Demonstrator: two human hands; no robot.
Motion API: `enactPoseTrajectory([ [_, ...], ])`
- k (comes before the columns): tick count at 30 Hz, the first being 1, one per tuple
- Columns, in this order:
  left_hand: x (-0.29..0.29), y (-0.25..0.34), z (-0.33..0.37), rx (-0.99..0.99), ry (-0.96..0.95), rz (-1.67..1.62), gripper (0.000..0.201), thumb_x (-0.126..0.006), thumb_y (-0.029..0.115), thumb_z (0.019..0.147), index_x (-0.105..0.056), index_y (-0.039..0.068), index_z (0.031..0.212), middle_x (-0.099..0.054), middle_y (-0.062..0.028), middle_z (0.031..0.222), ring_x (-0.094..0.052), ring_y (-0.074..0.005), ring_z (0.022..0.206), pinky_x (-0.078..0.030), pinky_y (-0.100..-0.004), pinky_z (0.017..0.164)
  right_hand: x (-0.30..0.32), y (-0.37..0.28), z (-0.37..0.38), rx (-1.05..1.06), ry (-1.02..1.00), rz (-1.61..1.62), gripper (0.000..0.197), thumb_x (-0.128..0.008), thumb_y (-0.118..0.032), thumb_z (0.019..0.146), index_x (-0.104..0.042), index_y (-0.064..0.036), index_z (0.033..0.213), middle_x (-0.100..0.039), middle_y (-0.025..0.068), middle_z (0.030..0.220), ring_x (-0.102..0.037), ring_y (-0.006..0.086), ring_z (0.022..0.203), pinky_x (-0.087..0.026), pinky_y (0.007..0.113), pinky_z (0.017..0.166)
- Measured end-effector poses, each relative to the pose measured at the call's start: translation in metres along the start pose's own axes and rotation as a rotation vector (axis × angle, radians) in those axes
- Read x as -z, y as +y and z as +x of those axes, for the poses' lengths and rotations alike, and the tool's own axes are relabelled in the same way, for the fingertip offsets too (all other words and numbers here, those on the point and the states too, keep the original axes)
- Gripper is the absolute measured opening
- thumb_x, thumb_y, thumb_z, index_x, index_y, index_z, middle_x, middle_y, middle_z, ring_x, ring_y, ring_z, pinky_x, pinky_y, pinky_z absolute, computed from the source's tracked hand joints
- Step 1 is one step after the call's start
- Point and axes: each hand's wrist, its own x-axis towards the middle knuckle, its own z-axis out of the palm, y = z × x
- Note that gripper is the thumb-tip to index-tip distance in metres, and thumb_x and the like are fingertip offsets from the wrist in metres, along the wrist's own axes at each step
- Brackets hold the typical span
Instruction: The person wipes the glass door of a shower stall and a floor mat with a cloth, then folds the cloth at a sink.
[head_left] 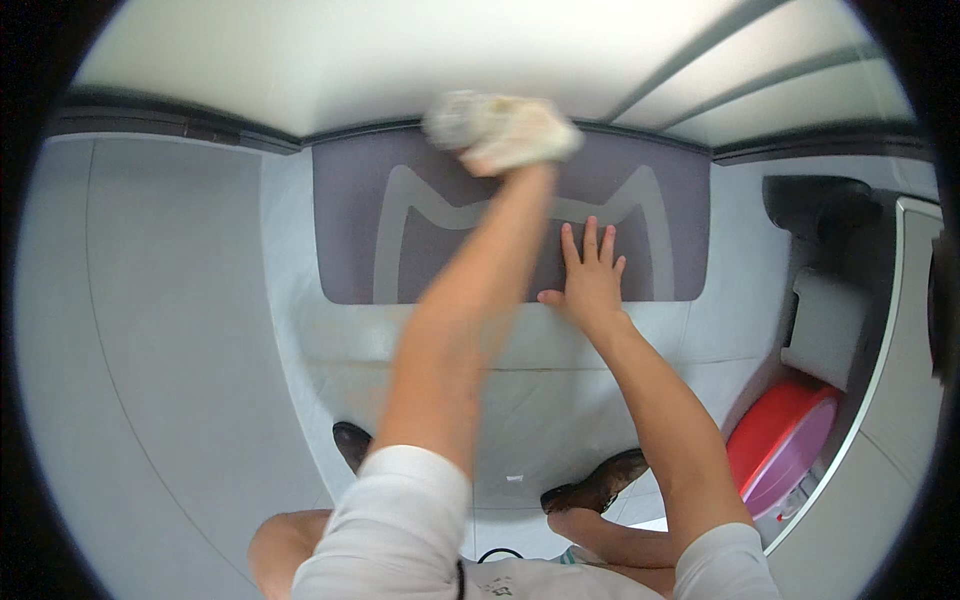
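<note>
Nearest, two white sleeves (pixel 390 530) are framing the lower edge, with a dark left shoe (pixel 351 445) and a dark right shoe (pixel 597 484) standing on the pale floor (pixel 560 400). Toward the floor's right edge, a red basin (pixel 765 435) is leaning on its side, its pink inside facing right, and just beyond it a grey box (pixel 825 325) is standing. The right hand (pixel 593 285) is lying flat and unclenched, fingers spread, on the grey mat (pixel 345 220), at its near edge and right of that edge's middle. Farther out, the left hand (pixel 520 145) is grasping a pale cloth (pixel 460 120) over the middle of the mat's far edge; blur is hiding the finger positions. Whether the cloth is touching the pale upright panel (pixel 380 60), I cannot tell. That panel is rising along the mat's far edge.
</note>
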Motion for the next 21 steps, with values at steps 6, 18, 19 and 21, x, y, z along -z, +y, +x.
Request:
enactPoseTrajectory([
  [6, -0.004, -0.102, -0.037, 0.055, 0.307, 0.635, 0.032, -0.065, 0.011, 0.085, -0.048, 0.005, 0.112, -0.058, -0.0106, 0.108, -0.056, -0.0199, 0.106, -0.045, -0.0378, 0.094, -0.036, 0.05, 0.008, 0.08, 0.13, 0.121, 0.083, -0.057, -0.053, 0.087, -0.019, -0.0173, 0.151, -0.015, 0.0159, 0.157, -0.011, 0.0356, 0.145, -0.016, 0.063, 0.111],
  [18, 0.024, 0.291, 0.091, -0.493, 0.261, 1.18, 0.034, -0.053, 0.001, 0.084, -0.049, -0.003, 0.117, -0.057, -0.0147, 0.113, -0.063, -0.0252, 0.094, -0.055, -0.0358, 0.078, -0.005, 0.017, 0.005, -0.054, 0.025, 0.035, 0.106, -0.08, -0.046, 0.068, -0.021, -0.016, 0.151, -0.007, 0.0208, 0.157, -0.006, 0.0455, 0.143, -0.022, 0.066, 0.108],
  [19, 0.017, 0.267, 0.087, -0.44, 0.458, 1.236, 0.037, -0.052, 0.001, 0.084, -0.045, -0.005, 0.12, -0.056, -0.0161, 0.115, -0.064, -0.0262, 0.093, -0.056, -0.0367, 0.078, -0.005, 0.019, 0.005, -0.041, 0.031, 0.032, 0.106, -0.08, -0.046, 0.068, -0.021, -0.0162, 0.151, -0.007, 0.0206, 0.157, -0.005, 0.0457, 0.143, -0.021, 0.066, 0.108],
  [21, 0.017, 0.223, 0.08, -0.324, 0.454, 1.144, 0.047, -0.05, 0.003, 0.085, -0.034, -0.009, 0.128, -0.054, -0.0197, 0.119, -0.063, -0.0288, 0.095, -0.057, -0.0385, 0.078, -0.003, 0.016, 0.004, -0.008, 0.036, 0.063, 0.104, -0.079, -0.045, 0.07, -0.02, -0.0165, 0.151, -0.006, 0.0203, 0.157, -0.004, 0.0461, 0.143, -0.019, 0.068, 0.107],
])
